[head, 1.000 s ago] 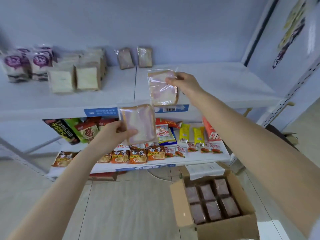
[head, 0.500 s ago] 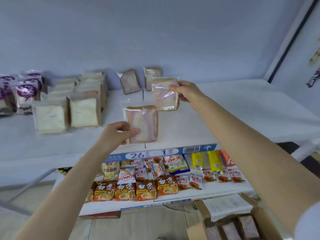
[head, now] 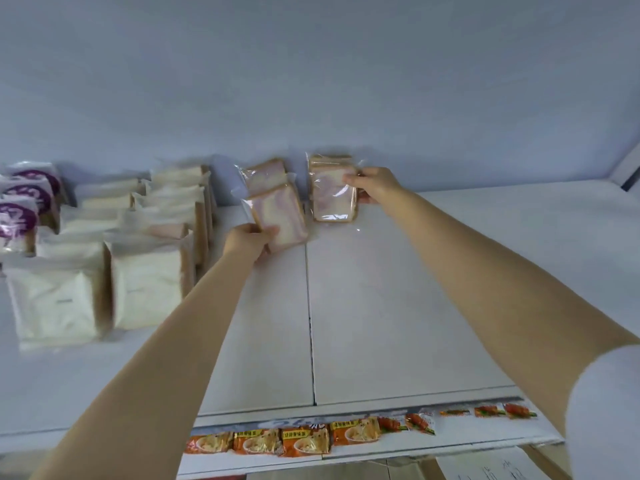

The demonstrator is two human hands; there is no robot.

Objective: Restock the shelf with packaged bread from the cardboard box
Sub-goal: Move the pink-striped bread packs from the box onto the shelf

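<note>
My left hand (head: 248, 239) grips the lower corner of a clear-wrapped marbled bread slice (head: 282, 216), leaning it against another wrapped slice (head: 265, 174) that stands at the back of the white shelf (head: 398, 306). My right hand (head: 375, 184) holds the right edge of a second wrapped slice (head: 333, 197), set in front of a further packet (head: 329, 160) by the wall. Both held packets touch the shelf surface. The cardboard box is out of view except for a flap at the bottom right.
Rows of white toast loaves in bags (head: 149, 282) stand left of my left hand, with purple-labelled bags (head: 20, 209) at the far left. A lower shelf with orange noodle packets (head: 304, 441) shows below. A seam (head: 309, 306) splits the shelf.
Both hands moved forward and down, carrying the two bread packets from mid-air to the back of the shelf in front of the standing packets. The view rose, so the box dropped out of sight.
</note>
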